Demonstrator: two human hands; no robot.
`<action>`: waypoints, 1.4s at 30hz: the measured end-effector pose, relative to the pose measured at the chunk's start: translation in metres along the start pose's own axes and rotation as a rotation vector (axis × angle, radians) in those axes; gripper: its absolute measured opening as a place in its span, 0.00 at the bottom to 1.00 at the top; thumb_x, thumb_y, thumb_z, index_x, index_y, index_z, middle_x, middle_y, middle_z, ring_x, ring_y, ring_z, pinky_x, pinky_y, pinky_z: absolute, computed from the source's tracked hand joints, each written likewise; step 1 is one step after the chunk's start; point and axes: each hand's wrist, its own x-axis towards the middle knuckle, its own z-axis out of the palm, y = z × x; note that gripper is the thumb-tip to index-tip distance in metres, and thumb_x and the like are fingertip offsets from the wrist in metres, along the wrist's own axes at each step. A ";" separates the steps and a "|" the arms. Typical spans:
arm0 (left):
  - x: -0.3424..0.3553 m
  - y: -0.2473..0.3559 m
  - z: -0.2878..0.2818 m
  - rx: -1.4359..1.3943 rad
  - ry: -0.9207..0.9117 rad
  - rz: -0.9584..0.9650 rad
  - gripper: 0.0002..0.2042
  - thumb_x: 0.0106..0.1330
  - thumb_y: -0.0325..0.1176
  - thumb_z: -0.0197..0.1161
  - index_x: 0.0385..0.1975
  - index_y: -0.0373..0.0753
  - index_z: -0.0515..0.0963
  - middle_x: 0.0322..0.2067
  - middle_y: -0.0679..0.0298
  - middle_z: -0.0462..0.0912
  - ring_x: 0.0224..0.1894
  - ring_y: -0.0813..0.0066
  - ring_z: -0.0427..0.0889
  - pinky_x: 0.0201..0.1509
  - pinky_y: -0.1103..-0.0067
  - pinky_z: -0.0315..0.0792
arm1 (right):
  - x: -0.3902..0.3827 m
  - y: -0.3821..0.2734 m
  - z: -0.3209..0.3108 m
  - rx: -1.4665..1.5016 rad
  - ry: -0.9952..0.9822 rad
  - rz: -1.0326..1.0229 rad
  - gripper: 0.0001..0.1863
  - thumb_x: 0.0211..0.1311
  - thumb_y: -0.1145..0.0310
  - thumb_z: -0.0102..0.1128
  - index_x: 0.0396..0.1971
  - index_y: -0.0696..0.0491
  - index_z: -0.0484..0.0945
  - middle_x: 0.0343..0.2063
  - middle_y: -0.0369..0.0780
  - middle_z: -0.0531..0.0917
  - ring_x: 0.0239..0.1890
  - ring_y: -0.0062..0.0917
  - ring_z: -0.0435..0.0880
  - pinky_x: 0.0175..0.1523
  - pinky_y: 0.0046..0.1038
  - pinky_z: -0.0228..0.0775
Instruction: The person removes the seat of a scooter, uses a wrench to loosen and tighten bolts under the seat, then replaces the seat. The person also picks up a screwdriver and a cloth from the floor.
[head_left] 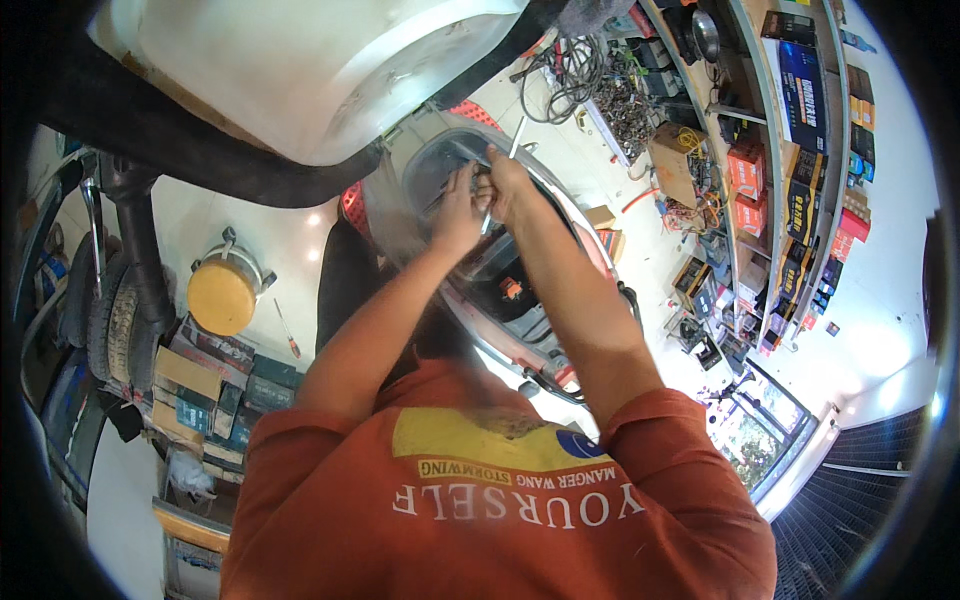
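My two hands are close together over the front of a reddish scooter-like vehicle. My right hand is closed round a slim pale rod, its upper end sticking out past the thumb. Just left of it, my left hand has its fingers curled in, nearly touching the right one. A pale, bar-like piece also shows below the fingers; I cannot tell if it is the same rod. What the left fingers grip is hidden. Under both hands lies a dark, glossy, see-through panel.
A large whitish shell with a dark rim looms overhead. Left stand a yellow round stool, a screwdriver on the floor, tyres and boxes. Shelves of boxed parts line the right, beside coiled cables.
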 end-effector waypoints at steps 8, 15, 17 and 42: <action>0.068 -0.027 -0.025 0.194 -0.213 0.181 0.12 0.72 0.34 0.52 0.49 0.37 0.76 0.48 0.51 0.79 0.49 0.46 0.78 0.52 0.64 0.73 | -0.044 0.008 -0.023 -1.353 0.490 -1.249 0.25 0.64 0.56 0.57 0.47 0.65 0.74 0.48 0.56 0.76 0.50 0.49 0.77 0.59 0.38 0.68; 0.070 -0.044 -0.017 0.296 -0.242 0.293 0.12 0.70 0.35 0.54 0.47 0.38 0.78 0.46 0.53 0.80 0.47 0.50 0.79 0.49 0.63 0.75 | -0.038 -0.039 -0.019 -2.463 -0.060 -1.432 0.26 0.54 0.57 0.62 0.52 0.55 0.76 0.33 0.42 0.84 0.43 0.36 0.83 0.60 0.34 0.67; 0.073 -0.061 -0.016 0.369 -0.278 0.242 0.11 0.68 0.33 0.55 0.46 0.37 0.78 0.45 0.53 0.80 0.47 0.50 0.80 0.50 0.64 0.75 | -0.043 -0.043 0.004 -2.337 -0.036 -1.037 0.24 0.57 0.55 0.60 0.48 0.55 0.78 0.30 0.42 0.86 0.37 0.37 0.86 0.51 0.36 0.74; 0.081 -0.105 -0.006 0.334 -0.018 0.225 0.11 0.67 0.32 0.53 0.42 0.36 0.79 0.42 0.45 0.81 0.45 0.50 0.81 0.49 0.64 0.75 | -0.064 -0.032 -0.006 -2.013 0.091 -2.022 0.17 0.54 0.68 0.55 0.45 0.53 0.77 0.50 0.40 0.77 0.54 0.32 0.75 0.58 0.28 0.71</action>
